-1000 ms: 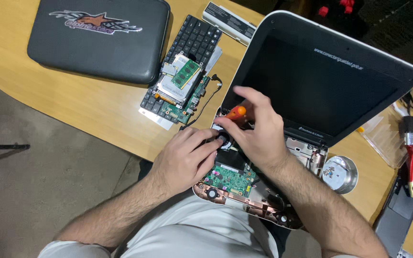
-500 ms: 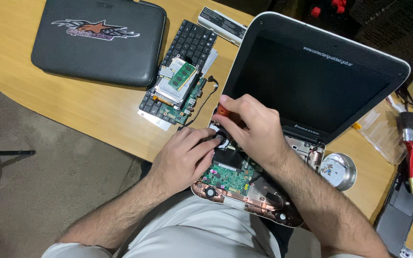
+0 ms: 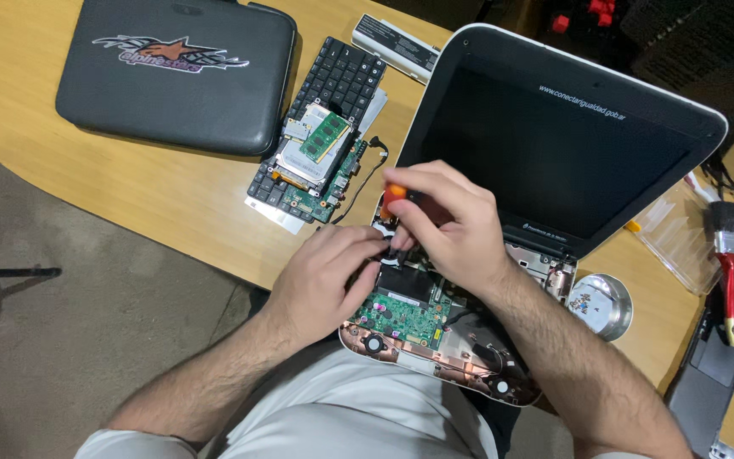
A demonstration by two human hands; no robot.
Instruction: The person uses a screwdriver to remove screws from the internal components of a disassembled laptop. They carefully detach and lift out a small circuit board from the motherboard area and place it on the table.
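While gripped, screwdriver (image 3: 394, 197) between hands.

— Any screen?
— A dark, blank laptop screen (image 3: 554, 153), white-rimmed, tilted open.
— Packages?
— A clear plastic bag (image 3: 681, 238) just right of that screen; a black zip case (image 3: 176, 81), coloured logo, far left.

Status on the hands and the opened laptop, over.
Right hand grips orange-handled screwdriver, tip down in opened white laptop base. Left hand steadies beside the tip, over green circuit board. Nothing blocking.
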